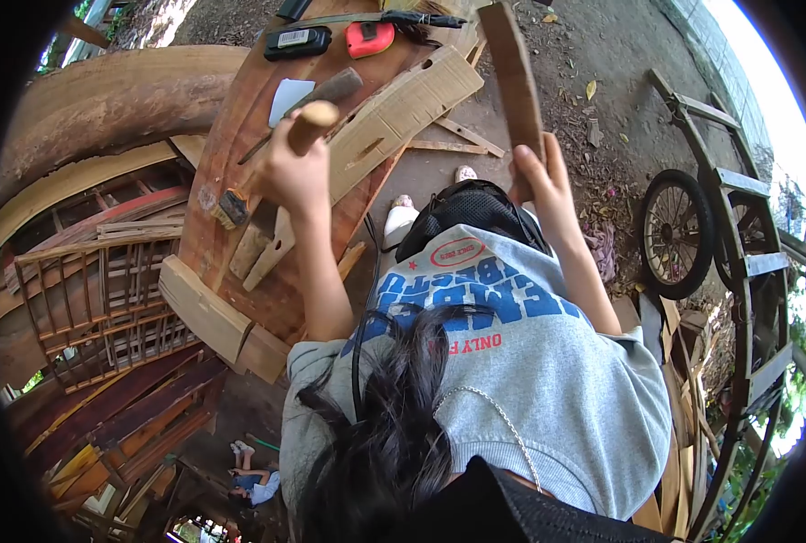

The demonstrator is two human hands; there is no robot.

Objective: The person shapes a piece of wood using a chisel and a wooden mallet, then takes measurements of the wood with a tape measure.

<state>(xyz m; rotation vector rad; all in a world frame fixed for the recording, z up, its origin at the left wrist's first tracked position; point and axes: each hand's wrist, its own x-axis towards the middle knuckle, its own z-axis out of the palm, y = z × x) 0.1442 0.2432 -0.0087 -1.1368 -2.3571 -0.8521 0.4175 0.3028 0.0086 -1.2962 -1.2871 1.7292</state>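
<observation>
My left hand (296,176) is closed around a tool's round wooden handle (314,125), whose butt end points up. The tool's working end is hidden below the fist, so its kind cannot be made out. My right hand (545,172) grips the lower end of a flat brown wooden board (511,77), held up to the right of the workbench. Under and beside my left hand, a long notched plank (403,113) lies across the wooden workbench (226,167). A small brush (231,210) rests on the bench left of that hand.
At the bench's far end are a red tape measure (369,39), a black case (298,42) and a handsaw (348,18). A wheeled cart frame (724,181) stands right. Wooden racks (109,308) stand left. A person (256,484) is in the lower-left background.
</observation>
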